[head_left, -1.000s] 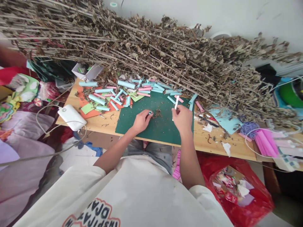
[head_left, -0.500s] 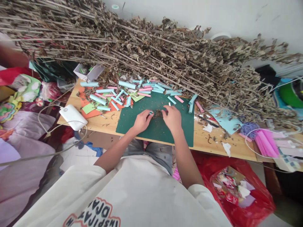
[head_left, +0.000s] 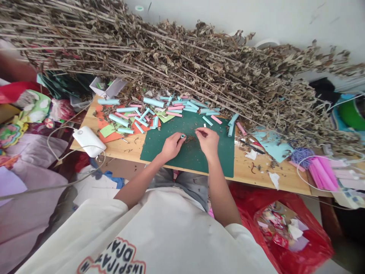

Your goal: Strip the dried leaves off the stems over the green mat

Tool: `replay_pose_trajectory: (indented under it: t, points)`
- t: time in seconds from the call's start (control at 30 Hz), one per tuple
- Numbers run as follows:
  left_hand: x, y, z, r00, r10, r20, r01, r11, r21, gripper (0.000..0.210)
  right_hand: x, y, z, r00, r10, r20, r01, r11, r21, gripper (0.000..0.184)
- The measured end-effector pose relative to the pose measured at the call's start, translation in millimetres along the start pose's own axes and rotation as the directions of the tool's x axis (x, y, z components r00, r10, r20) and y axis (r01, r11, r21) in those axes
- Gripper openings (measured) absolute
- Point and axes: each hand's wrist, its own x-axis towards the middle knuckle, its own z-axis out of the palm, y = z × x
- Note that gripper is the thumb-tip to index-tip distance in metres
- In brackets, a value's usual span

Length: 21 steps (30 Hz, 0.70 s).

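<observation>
My left hand point(head_left: 171, 146) is closed around a small light-blue paper tube point(head_left: 183, 136), its open end facing up. Just right of it lies a little heap of crumbled dry leaves point(head_left: 190, 139) on the dark green mat point(head_left: 188, 160). Above the mat, to the right of the heap, my right hand point(head_left: 208, 142) has thumb and fingertips pinched together; whatever is between them is too small to name. Rolled blue paper tubes point(head_left: 153, 102) and pink paper tubes point(head_left: 216, 120) lie scattered behind and beside the mat.
Bundles of dried leafy stalks point(head_left: 182, 64) stretch across the back of the wooden table point(head_left: 296, 182). A white power bank point(head_left: 89, 141) with a cable sits at the left edge. To the right are a pen point(head_left: 251, 146), blue paper point(head_left: 272, 142) and, below, a red trash bag point(head_left: 316, 243).
My right hand's fingers have come together from a looser, spread pose into a pinch. My left hand with the tube has stayed nearly still.
</observation>
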Motion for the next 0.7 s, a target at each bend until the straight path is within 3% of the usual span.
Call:
replay_pose_trajectory:
  t: [0.1,0.23,0.33,0.4,0.53,0.7]
  points:
    - [0.2,-0.3,0.3,1.000,0.005,-0.001,-0.005,1.000,0.009,0.025,-3.0,1.7,0.3,0.989,0.150,0.002,-0.145,0.958,0.247,0.023]
    - [0.3,-0.6,1.4,1.000,0.014,-0.017,-0.014,1.000,-0.002,0.024,-6.5,-3.1,5.1,0.934,0.346,0.084,-0.336,0.777,0.532,0.029]
    - [0.4,-1.4,2.2,1.000,0.013,-0.025,-0.013,1.000,-0.012,0.025,-10.5,-7.3,11.5,0.894,0.411,0.180,-0.427,0.656,0.623,0.030]
    - [0.3,-2.1,2.6,1.000,0.009,-0.020,-0.009,1.000,-0.010,0.025,-13.8,-9.0,16.8,0.887,0.416,0.202,-0.442,0.632,0.637,0.030]
    - [-0.2,-2.9,2.5,1.000,0.014,-0.009,-0.014,1.000,-0.001,0.026,-20.2,-11.2,24.7,0.909,0.371,0.190,-0.401,0.658,0.637,0.028]
    - [-0.5,-3.2,1.9,0.999,0.039,0.002,-0.040,0.999,0.021,0.026,-28.1,-21.4,23.8,0.986,0.167,-0.019,-0.135,0.856,0.499,0.026]
